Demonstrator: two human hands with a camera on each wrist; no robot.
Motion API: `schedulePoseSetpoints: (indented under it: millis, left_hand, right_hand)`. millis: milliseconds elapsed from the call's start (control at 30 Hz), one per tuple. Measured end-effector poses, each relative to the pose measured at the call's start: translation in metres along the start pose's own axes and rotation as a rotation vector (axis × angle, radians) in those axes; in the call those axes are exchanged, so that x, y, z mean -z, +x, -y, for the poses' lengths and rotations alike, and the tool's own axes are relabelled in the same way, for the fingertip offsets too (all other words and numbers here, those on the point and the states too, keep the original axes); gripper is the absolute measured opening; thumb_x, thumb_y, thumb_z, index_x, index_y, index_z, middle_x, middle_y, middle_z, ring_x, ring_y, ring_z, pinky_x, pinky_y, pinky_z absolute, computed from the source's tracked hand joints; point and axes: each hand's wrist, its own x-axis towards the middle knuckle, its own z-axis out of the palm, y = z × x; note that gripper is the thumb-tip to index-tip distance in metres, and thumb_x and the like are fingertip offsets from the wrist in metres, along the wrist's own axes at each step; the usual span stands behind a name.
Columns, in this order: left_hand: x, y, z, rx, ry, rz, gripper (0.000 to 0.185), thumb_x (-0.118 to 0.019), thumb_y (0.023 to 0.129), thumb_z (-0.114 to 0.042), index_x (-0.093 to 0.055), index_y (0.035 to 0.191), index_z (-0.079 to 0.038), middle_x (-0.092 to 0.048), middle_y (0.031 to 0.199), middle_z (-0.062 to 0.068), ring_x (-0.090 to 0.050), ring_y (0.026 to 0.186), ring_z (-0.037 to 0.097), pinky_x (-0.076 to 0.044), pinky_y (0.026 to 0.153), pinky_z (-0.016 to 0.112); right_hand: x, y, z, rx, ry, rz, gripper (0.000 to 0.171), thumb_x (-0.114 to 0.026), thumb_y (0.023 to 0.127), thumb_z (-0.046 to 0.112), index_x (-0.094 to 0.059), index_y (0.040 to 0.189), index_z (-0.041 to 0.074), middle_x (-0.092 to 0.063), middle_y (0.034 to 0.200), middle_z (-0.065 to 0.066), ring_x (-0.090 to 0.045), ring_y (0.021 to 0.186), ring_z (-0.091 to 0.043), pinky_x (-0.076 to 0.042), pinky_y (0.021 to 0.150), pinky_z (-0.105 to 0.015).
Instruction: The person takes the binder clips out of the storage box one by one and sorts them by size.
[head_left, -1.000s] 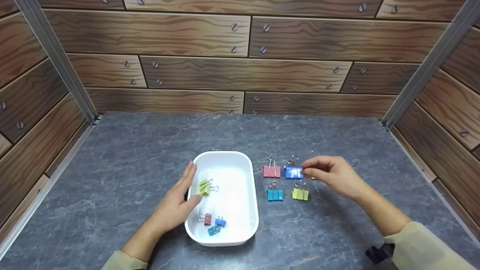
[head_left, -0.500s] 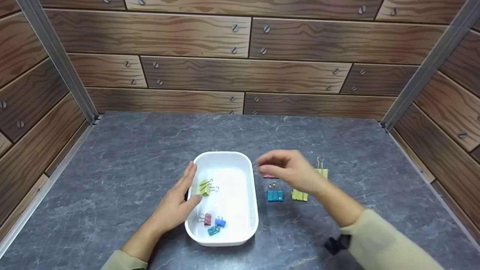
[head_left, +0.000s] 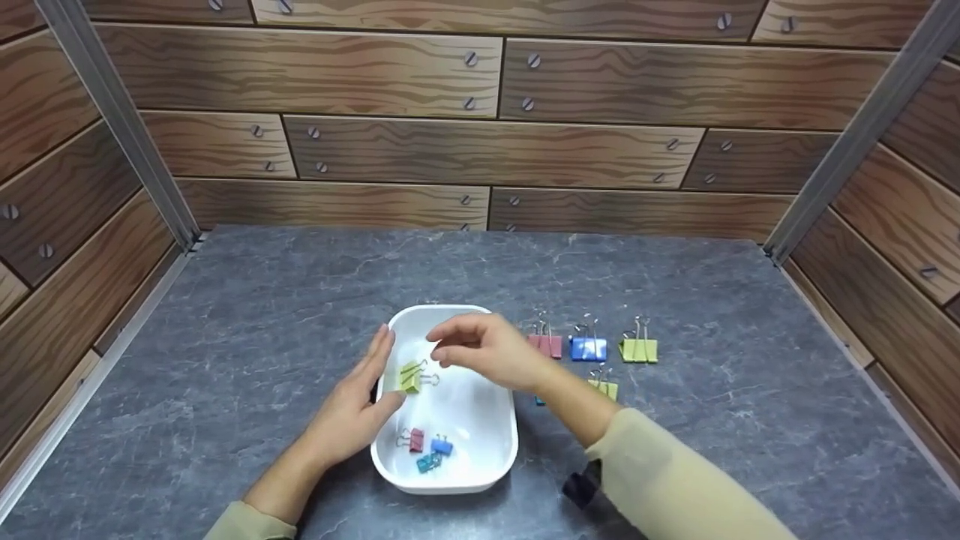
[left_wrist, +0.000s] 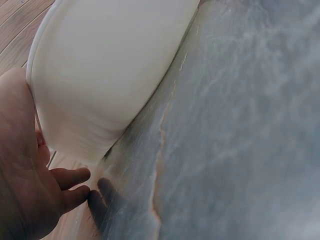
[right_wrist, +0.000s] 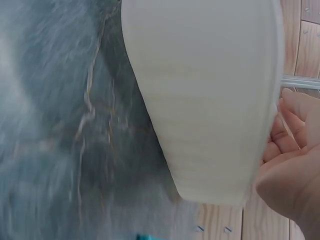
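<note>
bracing the smooth white tray [head_left: 501, 420], left hand [head_left: 352, 409] lies flat; right hand [head_left: 487, 352] hovers, loosely curled, empty.

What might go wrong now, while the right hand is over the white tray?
The right hand reaches across the tray; its sleeve hangs over the teal clip and lime clip and may drag them out of line. The left hand only rests flat against the tray's side, so a bump may slide it. The yellow clip looks small and may slip from a pinch.
</note>
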Motion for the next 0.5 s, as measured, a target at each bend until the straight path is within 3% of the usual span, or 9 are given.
schedulePoseSetpoints:
  millis: [133,300,500]
  left_hand:
    - [0.0,0.0,0.001,0.002,-0.003,0.002,0.083,-0.062,0.099,-0.02,-0.021,0.171,-0.016,-0.011,0.176,-0.006,-0.022,0.159,0.028,-0.024,0.126,0.056]
    - [-0.001,0.0,0.002,-0.015,-0.005,-0.008,0.081,-0.061,0.099,-0.018,-0.022,0.17,-0.014,-0.013,0.177,-0.003,-0.023,0.159,0.029,-0.025,0.126,0.056]
    - [0.0,0.001,0.002,-0.005,-0.01,-0.003,0.082,-0.062,0.099,-0.018,-0.022,0.17,-0.015,-0.012,0.176,-0.005,-0.023,0.159,0.027,-0.025,0.126,0.055]
  right_hand:
    - [-0.006,0.005,-0.004,-0.002,-0.015,0.013,0.028,-0.074,0.099,0.009,-0.074,0.125,-0.003,-0.076,0.116,-0.016,-0.074,0.102,-0.018,-0.061,0.091,-0.032]
    - [-0.008,0.01,-0.006,-0.004,-0.065,0.031,0.027,-0.074,0.099,0.008,-0.075,0.124,0.0,-0.077,0.111,-0.01,-0.073,0.101,-0.015,-0.058,0.086,-0.027]
    - [-0.007,0.014,-0.007,-0.037,-0.143,0.075,0.028,-0.072,0.098,0.002,-0.073,0.125,-0.005,-0.077,0.109,-0.012,-0.071,0.1,-0.014,-0.056,0.085,-0.024]
